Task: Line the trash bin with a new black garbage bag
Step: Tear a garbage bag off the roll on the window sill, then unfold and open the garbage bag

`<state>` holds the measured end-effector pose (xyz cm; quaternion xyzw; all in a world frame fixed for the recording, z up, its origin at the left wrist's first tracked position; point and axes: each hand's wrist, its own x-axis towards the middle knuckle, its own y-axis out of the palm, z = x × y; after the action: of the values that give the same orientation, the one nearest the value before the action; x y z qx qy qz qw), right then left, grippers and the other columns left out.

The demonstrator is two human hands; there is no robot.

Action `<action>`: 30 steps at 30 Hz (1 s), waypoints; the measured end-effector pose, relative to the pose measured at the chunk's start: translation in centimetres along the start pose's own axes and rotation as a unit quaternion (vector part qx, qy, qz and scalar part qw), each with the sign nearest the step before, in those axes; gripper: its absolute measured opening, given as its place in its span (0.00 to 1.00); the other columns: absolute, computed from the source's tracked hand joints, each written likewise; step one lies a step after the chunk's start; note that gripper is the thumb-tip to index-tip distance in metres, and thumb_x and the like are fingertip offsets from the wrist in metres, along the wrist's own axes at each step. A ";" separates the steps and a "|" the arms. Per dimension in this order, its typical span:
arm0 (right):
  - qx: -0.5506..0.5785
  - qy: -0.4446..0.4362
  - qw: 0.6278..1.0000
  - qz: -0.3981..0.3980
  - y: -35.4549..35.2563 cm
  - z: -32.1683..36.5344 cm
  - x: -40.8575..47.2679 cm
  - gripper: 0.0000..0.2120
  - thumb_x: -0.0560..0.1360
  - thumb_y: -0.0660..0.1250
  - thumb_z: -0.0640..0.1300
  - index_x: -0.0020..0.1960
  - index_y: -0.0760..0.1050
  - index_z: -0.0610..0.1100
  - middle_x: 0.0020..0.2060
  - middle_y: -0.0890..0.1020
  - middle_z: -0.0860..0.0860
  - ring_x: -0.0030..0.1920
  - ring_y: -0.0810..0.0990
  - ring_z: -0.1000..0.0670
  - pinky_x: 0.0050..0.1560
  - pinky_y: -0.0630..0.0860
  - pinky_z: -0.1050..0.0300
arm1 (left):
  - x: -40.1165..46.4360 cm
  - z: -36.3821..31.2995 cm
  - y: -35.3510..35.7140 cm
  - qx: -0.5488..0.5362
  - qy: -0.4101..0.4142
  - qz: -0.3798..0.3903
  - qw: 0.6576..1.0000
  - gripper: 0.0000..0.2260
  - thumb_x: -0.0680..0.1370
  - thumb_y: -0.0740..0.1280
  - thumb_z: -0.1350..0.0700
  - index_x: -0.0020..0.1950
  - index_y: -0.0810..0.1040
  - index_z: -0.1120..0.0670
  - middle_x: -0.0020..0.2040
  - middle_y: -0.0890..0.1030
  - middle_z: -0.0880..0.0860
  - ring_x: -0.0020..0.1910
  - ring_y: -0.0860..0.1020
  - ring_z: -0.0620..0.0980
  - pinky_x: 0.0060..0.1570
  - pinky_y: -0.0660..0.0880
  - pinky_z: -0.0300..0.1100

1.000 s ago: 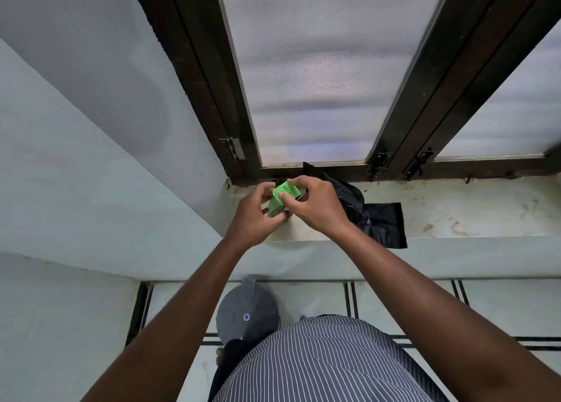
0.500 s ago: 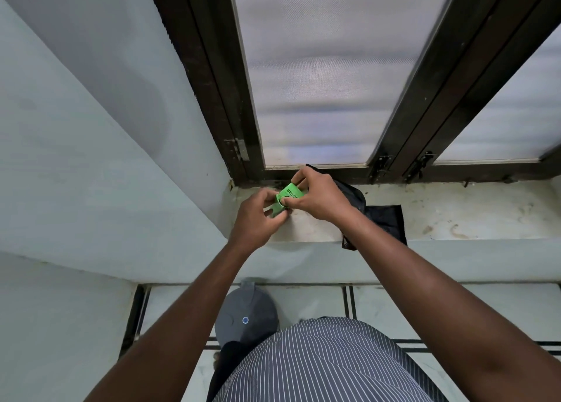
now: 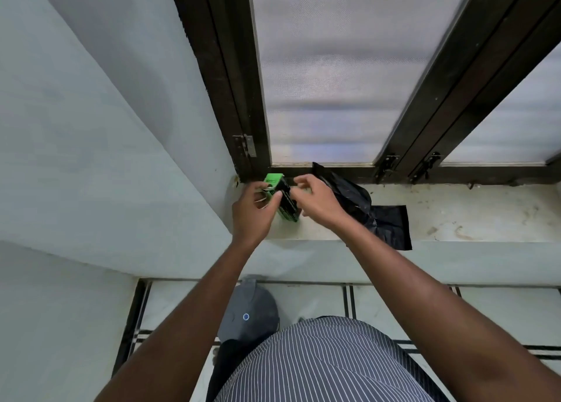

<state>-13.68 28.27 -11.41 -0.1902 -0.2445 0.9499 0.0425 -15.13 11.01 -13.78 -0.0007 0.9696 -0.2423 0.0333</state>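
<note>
While the left hand [image 3: 253,216] grips the green box [image 3: 283,199], right hand [image 3: 315,202] loose, a stained windowsill [image 3: 455,219] beneath frosted panes [image 3: 328,67].

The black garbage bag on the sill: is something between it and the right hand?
Nothing visible. The right hand hovers beside the black garbage bag, which lies on the sill just right of it.
</note>
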 end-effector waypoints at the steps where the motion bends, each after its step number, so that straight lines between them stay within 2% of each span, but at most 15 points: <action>1: -0.084 -0.006 0.996 0.004 0.2 -0.7 -0.3 0.29 0.76 0.71 0.56 0.75 0.74 0.49 0.66 0.77 0.50 0.61 0.82 0.47 0.64 0.82 0.44 | 0.1 -0.2 -0.2 -0.047 -0.054 -0.016 0.997 0.15 0.77 0.77 0.43 0.60 0.81 0.46 0.54 0.86 0.43 0.52 0.84 0.40 0.57 0.83 0.42; 3: -0.190 -0.008 0.982 0.001 0.9 -1.8 -0.6 0.31 0.76 0.75 0.56 0.75 0.72 0.49 0.68 0.77 0.49 0.63 0.80 0.46 0.64 0.80 0.45 | 0.3 0.0 -0.1 -0.152 -0.150 -0.020 0.977 0.19 0.77 0.77 0.42 0.64 0.80 0.47 0.58 0.85 0.47 0.55 0.85 0.46 0.57 0.85 0.48; 4: -0.188 -0.004 0.982 -0.009 1.3 -2.2 -0.5 0.29 0.77 0.77 0.55 0.74 0.74 0.48 0.67 0.79 0.48 0.64 0.81 0.45 0.64 0.80 0.44 | 0.6 0.8 0.2 -0.171 -0.183 -0.017 0.968 0.23 0.77 0.76 0.41 0.68 0.78 0.47 0.61 0.84 0.50 0.58 0.85 0.50 0.56 0.86 0.50; 6: -0.146 0.001 0.989 -0.036 2.1 -2.2 -0.3 0.25 0.78 0.78 0.52 0.71 0.77 0.46 0.66 0.83 0.47 0.63 0.83 0.45 0.64 0.81 0.44 | 2.9 5.9 2.1 -0.130 -0.231 -0.025 0.964 0.34 0.71 0.73 0.30 0.72 0.71 0.43 0.67 0.81 0.54 0.64 0.83 0.57 0.57 0.85 0.55; 7: -0.129 -0.003 0.991 -0.044 2.3 -2.0 -0.4 0.25 0.78 0.78 0.52 0.72 0.77 0.47 0.66 0.83 0.48 0.63 0.84 0.45 0.64 0.82 0.44 | 3.1 7.2 2.7 -0.078 -0.253 -0.035 0.964 0.40 0.67 0.72 0.27 0.73 0.68 0.45 0.69 0.80 0.57 0.65 0.83 0.59 0.58 0.84 0.56; 8: -0.120 -0.008 0.992 -0.049 2.5 -1.8 -0.5 0.26 0.79 0.78 0.52 0.73 0.76 0.48 0.67 0.84 0.48 0.62 0.85 0.46 0.64 0.82 0.44 | 2.8 7.5 2.8 -0.056 -0.281 -0.019 0.958 0.40 0.66 0.72 0.28 0.72 0.68 0.47 0.68 0.79 0.59 0.64 0.83 0.59 0.58 0.84 0.57; 9: -0.118 -0.015 0.991 -0.058 2.7 -1.7 -0.5 0.25 0.79 0.77 0.52 0.73 0.77 0.48 0.66 0.84 0.49 0.62 0.85 0.47 0.65 0.82 0.44 | 1.7 6.2 2.4 -0.055 -0.286 0.009 0.957 0.34 0.70 0.73 0.33 0.68 0.70 0.51 0.65 0.81 0.59 0.60 0.84 0.58 0.56 0.85 0.56; 10: -0.115 -0.022 0.990 -0.072 2.8 -1.7 -0.8 0.21 0.80 0.75 0.52 0.70 0.79 0.47 0.63 0.85 0.50 0.61 0.85 0.48 0.64 0.82 0.46 | 0.0 3.6 1.6 -0.052 -0.276 0.040 0.959 0.23 0.76 0.72 0.41 0.62 0.74 0.54 0.59 0.83 0.57 0.53 0.85 0.56 0.55 0.85 0.55; 11: -0.104 -0.024 0.990 -0.088 3.0 -1.9 -1.1 0.16 0.80 0.74 0.51 0.65 0.82 0.47 0.59 0.87 0.51 0.59 0.85 0.49 0.62 0.82 0.47 | -1.6 0.9 0.8 -0.057 -0.257 0.069 0.962 0.10 0.80 0.70 0.48 0.54 0.78 0.54 0.53 0.85 0.55 0.48 0.84 0.54 0.52 0.84 0.53; 12: -0.079 -0.027 0.991 -0.100 3.0 -2.2 -1.5 0.11 0.81 0.73 0.50 0.60 0.83 0.47 0.53 0.87 0.52 0.55 0.86 0.50 0.59 0.83 0.48 | -2.5 -0.2 0.7 -0.070 -0.242 0.099 0.963 0.05 0.82 0.68 0.53 0.50 0.81 0.53 0.51 0.86 0.55 0.46 0.84 0.54 0.50 0.82 0.50; 16: 0.064 -0.013 0.992 -0.111 2.4 -4.1 -3.8 0.04 0.80 0.73 0.50 0.48 0.84 0.51 0.41 0.87 0.53 0.42 0.87 0.51 0.50 0.86 0.41 | -3.8 -1.5 1.7 -0.104 -0.213 0.161 0.958 0.06 0.84 0.67 0.55 0.56 0.84 0.54 0.50 0.88 0.55 0.44 0.86 0.52 0.47 0.82 0.48; 21: 0.157 -0.001 0.973 -0.171 0.0 -7.4 -7.9 0.07 0.77 0.70 0.53 0.46 0.85 0.52 0.38 0.87 0.52 0.40 0.87 0.46 0.45 0.86 0.38 | -5.0 -3.2 4.7 -0.105 -0.183 0.232 0.950 0.07 0.82 0.67 0.57 0.53 0.85 0.58 0.47 0.88 0.56 0.42 0.85 0.51 0.46 0.80 0.46; 24: 0.186 0.023 0.961 -0.205 -1.7 -9.5 -9.8 0.06 0.80 0.70 0.49 0.47 0.85 0.49 0.38 0.87 0.49 0.37 0.87 0.44 0.44 0.86 0.40 | -6.2 -4.5 7.3 -0.090 -0.156 0.291 0.940 0.09 0.81 0.65 0.63 0.49 0.85 0.58 0.44 0.89 0.55 0.41 0.85 0.52 0.46 0.81 0.47; 26: 0.198 0.041 0.951 -0.235 -2.8 -10.9 -10.7 0.06 0.81 0.71 0.46 0.47 0.85 0.49 0.38 0.87 0.49 0.36 0.86 0.47 0.43 0.85 0.44 | -7.2 -5.2 9.2 -0.075 -0.130 0.323 0.934 0.11 0.79 0.62 0.66 0.47 0.84 0.58 0.44 0.89 0.56 0.41 0.85 0.53 0.46 0.81 0.47; 30: 0.157 0.069 0.943 -0.285 -4.9 -13.8 -11.6 0.05 0.82 0.69 0.46 0.50 0.85 0.51 0.43 0.88 0.55 0.44 0.86 0.55 0.47 0.83 0.55 | -8.3 -6.0 12.6 -0.039 -0.083 0.363 0.927 0.14 0.79 0.61 0.67 0.52 0.85 0.58 0.47 0.89 0.55 0.49 0.87 0.54 0.52 0.84 0.48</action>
<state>2.26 36.72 -16.21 -0.1685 -0.1327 0.9091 0.3572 -7.01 25.09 -13.90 0.3304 0.9059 -0.1746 0.1991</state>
